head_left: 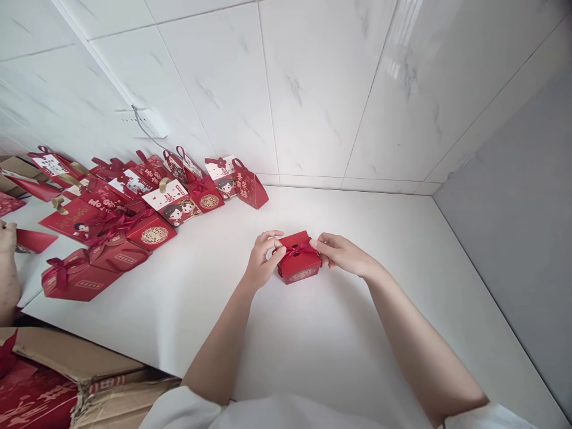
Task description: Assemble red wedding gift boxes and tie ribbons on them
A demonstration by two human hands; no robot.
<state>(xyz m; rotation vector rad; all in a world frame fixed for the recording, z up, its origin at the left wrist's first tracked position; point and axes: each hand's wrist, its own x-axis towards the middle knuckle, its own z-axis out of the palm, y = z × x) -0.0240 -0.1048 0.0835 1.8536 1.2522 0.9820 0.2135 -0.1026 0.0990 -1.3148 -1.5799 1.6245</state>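
A small red gift box [302,274] with a gold round emblem on its front sits on the white table in front of me. A dark red ribbon [298,249] runs across its top, over dark round holes, and looks crossed or knotted in the middle. At the box's left side, my left hand [263,259] is closed, thumb and finger pinching the ribbon's left part. My right hand [343,255] is closed at the right side, thumb at the ribbon's right end and the other fingers curled beside the box. The ribbon's ends are partly hidden by my fingers.
Many finished-looking red gift boxes [154,231] and handled bags crowd the table's left. A lone red box [251,187] stands near the tiled wall. Another person's hand [6,241] is at the left edge. An open cardboard carton [75,351] stands below the table [192,325].
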